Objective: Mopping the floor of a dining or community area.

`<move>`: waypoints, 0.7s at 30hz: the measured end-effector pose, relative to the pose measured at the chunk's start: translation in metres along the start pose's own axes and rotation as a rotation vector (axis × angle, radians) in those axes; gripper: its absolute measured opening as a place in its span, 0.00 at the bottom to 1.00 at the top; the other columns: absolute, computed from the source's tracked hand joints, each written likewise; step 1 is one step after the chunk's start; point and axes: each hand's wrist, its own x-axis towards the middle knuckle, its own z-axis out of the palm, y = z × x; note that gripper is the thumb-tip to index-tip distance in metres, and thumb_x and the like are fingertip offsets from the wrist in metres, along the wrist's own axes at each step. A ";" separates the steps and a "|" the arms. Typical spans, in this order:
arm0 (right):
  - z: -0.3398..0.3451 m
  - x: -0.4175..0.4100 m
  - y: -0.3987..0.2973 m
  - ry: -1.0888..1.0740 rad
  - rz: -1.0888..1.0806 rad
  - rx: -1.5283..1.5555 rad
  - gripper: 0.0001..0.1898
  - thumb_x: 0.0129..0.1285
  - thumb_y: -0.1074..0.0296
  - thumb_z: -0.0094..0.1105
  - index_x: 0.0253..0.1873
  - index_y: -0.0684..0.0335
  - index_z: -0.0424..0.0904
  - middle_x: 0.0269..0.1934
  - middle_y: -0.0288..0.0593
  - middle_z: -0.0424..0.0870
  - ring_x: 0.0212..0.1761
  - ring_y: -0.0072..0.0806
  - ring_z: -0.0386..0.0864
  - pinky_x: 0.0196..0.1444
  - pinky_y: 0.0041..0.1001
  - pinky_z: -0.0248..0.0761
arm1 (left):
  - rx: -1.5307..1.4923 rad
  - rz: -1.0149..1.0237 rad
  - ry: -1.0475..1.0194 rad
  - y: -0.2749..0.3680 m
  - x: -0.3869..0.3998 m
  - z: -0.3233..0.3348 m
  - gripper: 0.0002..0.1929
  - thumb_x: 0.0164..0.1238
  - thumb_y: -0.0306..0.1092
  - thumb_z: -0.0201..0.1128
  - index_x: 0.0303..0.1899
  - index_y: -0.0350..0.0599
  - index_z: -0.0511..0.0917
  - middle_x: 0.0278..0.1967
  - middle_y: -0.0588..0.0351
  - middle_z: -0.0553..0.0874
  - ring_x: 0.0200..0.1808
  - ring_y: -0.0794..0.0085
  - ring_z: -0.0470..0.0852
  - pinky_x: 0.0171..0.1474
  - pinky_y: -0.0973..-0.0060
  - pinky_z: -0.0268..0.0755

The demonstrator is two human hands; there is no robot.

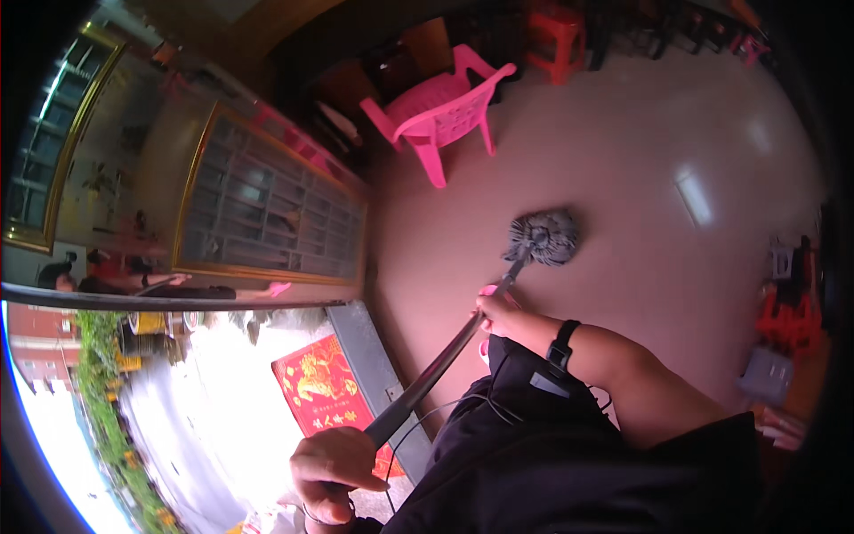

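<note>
Both my hands grip the long grey pole of a mop [444, 350], which runs slantwise across the view. My left hand [337, 470] is wrapped around the upper end of the pole, at the lower left. Farther down, close to the mop head, my right hand [495, 312] closes around the pole; a black watch [564, 346] is on that wrist. The grey mop head [544, 237], made of shaggy strands, rests on the smooth tiled floor [634, 180]. A thin black cable [427, 408] hangs across my dark clothing and passes near the pole.
A pink plastic armchair [444, 110] and a red plastic stool [557, 43] stand at the far side. Left is a glossy wall with a gold-framed panel [270, 200]. A grey door sill [373, 364] borders a red doormat [327, 387] bearing writing. Red stools [790, 320] are at right.
</note>
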 end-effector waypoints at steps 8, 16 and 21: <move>0.162 0.020 -0.047 -0.225 0.112 -0.285 0.06 0.51 0.72 0.39 0.35 0.63 0.60 0.25 0.43 0.71 0.17 0.20 0.67 0.07 0.13 0.48 | 0.247 0.101 0.309 0.031 0.029 -0.051 0.25 0.50 0.55 0.52 0.13 0.38 0.71 0.11 0.59 0.69 0.11 0.74 0.65 0.17 0.78 0.57; 0.228 0.076 -0.049 -0.365 0.167 -0.451 0.04 0.53 0.69 0.42 0.30 0.61 0.63 0.22 0.40 0.71 0.18 0.19 0.69 0.08 0.13 0.47 | 0.385 -0.012 0.263 0.008 0.051 -0.064 0.18 0.53 0.43 0.53 0.18 0.35 0.73 0.08 0.59 0.68 0.10 0.74 0.65 0.16 0.80 0.57; 0.262 0.127 -0.089 -0.426 0.130 -0.523 0.03 0.54 0.68 0.42 0.33 0.58 0.64 0.22 0.37 0.69 0.21 0.20 0.72 0.09 0.13 0.46 | 0.513 -0.076 0.474 -0.045 0.063 -0.084 0.23 0.51 0.52 0.54 0.11 0.42 0.68 0.07 0.61 0.69 0.11 0.73 0.69 0.17 0.81 0.62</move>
